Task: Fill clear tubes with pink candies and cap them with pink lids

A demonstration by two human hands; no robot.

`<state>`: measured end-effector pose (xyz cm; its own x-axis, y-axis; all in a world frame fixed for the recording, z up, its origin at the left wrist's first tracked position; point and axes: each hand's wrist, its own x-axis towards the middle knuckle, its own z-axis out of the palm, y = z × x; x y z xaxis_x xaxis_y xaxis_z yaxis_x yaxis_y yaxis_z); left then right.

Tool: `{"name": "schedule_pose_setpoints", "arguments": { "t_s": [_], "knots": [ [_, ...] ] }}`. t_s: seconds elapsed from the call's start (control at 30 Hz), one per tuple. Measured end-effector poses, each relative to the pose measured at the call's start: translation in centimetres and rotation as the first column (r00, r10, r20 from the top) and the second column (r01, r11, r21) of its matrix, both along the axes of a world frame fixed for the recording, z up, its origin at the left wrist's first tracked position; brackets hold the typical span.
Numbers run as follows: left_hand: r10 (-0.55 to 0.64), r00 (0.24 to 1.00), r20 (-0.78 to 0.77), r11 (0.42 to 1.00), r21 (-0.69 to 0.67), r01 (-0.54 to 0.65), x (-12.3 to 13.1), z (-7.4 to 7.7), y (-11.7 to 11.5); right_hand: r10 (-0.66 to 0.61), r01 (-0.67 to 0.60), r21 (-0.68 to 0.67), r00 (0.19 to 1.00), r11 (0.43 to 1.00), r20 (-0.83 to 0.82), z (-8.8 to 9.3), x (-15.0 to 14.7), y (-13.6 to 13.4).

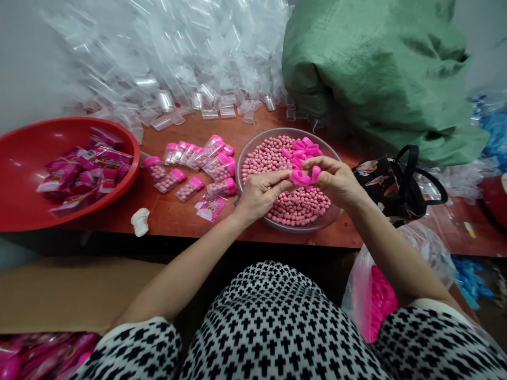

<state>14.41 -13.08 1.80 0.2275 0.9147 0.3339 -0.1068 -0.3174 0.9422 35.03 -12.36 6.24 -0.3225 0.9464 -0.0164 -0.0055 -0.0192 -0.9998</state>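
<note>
My left hand (261, 192) and my right hand (335, 179) meet above a clear bowl (253, 145) full of small pink candy balls (297, 206). Both hands pinch a bright pink cap (304, 177) between their fingertips; whether a clear bottle is under it I cannot tell. More loose pink caps (303, 149) lie on the candy at the bowl's far side. Several filled, pink-capped clear bottles (198, 163) lie on the wooden table (174, 214) just left of the bowl.
A red basin (24, 169) with pink packets stands far left. Empty clear bottles (178, 58) are heaped at the back, beside a green sack (380, 68). A black bag (396, 184) lies right of the bowl, a plastic bag of pink caps (380, 301) by my right knee.
</note>
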Motion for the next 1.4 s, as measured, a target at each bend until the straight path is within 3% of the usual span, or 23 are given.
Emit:
{"name": "schedule_pose_setpoints", "arguments": {
  "t_s": [0.13,0.23,0.5,0.57,0.67,0.8,0.9,0.97,1.03,1.13,1.27,1.4],
  "knots": [
    [0.082,0.994,-0.078,0.988,0.139,-0.07,0.0,-0.5,0.0,0.204,-0.21,-0.285,0.978,0.935,-0.05,0.5,-1.4,0.1],
    [0.116,0.989,-0.091,0.976,0.197,-0.096,-0.1,-0.9,0.1,0.194,-0.231,-0.406,0.972,0.884,-0.131,0.3,-2.2,0.0],
    [0.134,0.979,-0.154,0.968,0.232,-0.096,-0.3,-0.9,0.1,-0.091,0.02,-0.352,0.978,0.936,-0.186,-1.4,-4.7,-0.1],
    [0.168,0.977,-0.133,0.968,0.209,-0.138,-0.2,-0.9,0.1,-0.081,0.017,-0.356,0.983,0.934,-0.167,-1.4,-5.2,0.0],
    [0.179,0.983,-0.043,0.976,0.136,-0.172,-0.1,-0.7,0.6,0.032,-0.07,-0.359,0.994,0.931,-0.109,-0.5,-5.0,0.5],
    [0.195,0.974,0.113,0.979,0.029,-0.199,-2.3,-0.7,2.8,0.042,-0.026,-0.201,0.996,0.979,0.074,1.4,-2.3,1.7],
    [0.384,0.922,0.046,0.921,0.052,-0.386,-6.2,-1.7,5.7,-0.044,0.038,0.025,0.946,0.999,0.322,1.4,0.0,2.2],
    [0.535,0.828,-0.166,0.845,0.109,-0.524,-9.0,-2.8,7.8,-0.094,-0.002,0.168,0.822,0.986,0.561,0.7,0.7,2.1],
    [0.605,0.757,-0.246,0.795,0.136,-0.591,-11.5,-3.9,9.5,-0.167,-0.088,0.286,0.637,0.954,0.753,-0.3,0.6,2.0],
    [0.627,0.697,-0.348,0.772,0.157,-0.616,-13.6,-4.9,11.1,-0.288,-0.184,0.401,0.442,0.897,0.849,-1.3,-0.5,1.9],
    [0.642,0.646,-0.413,0.762,0.249,-0.598,-13.0,-4.4,10.6,-0.341,-0.227,0.446,0.385,0.866,0.858,-1.9,-1.8,2.5],
    [0.553,0.708,-0.44,0.83,0.363,-0.423,-9.1,-1.7,7.5,-0.278,-0.202,0.417,0.489,0.886,0.827,-1.9,-2.3,2.9]
  ]
}}
